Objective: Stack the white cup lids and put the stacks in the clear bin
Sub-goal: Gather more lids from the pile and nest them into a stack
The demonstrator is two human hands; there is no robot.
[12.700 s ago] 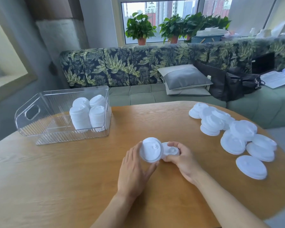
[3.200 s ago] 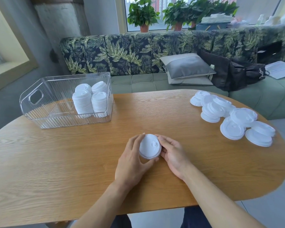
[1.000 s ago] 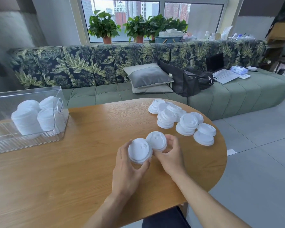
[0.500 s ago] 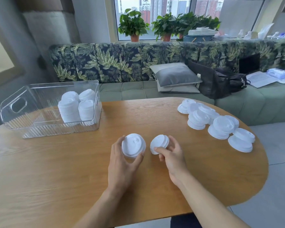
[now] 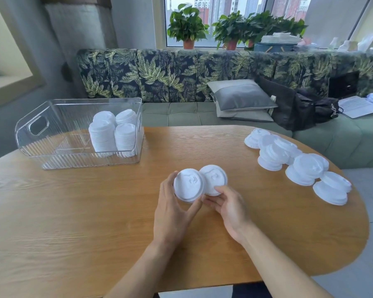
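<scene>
While both hands work over the middle of the table (image 5: 73, 222), I see each one holding white lids. Left hand (image 5: 172, 214): fingers and thumb curled round the rim of the first lid (image 5: 188, 186), top face towards the camera. It may be a short stack, I can't tell the count. Right hand (image 5: 228, 209): thumb and fingertips pinching the near edge of the second lid (image 5: 214, 177), tilted up. The two lids touch, the first overlapping the second's left edge. Can't tell whether either rests on the wood.

Clear bin (image 5: 69, 160) sits at the far left of the table, well apart from the hands. Four upright stacks (image 5: 103, 136) stand packed together at its right end, touching each other.

Loose lids (image 5: 306, 168) lie in an overlapping heap along the right side of the table, some nested in low piles, also well clear of the hands.

Behind the table: leaf-print sofa (image 5: 159, 76) with a grey cushion (image 5: 241, 95) and a black bag (image 5: 299, 108) on it, potted plants (image 5: 187, 24) on the sill above.
</scene>
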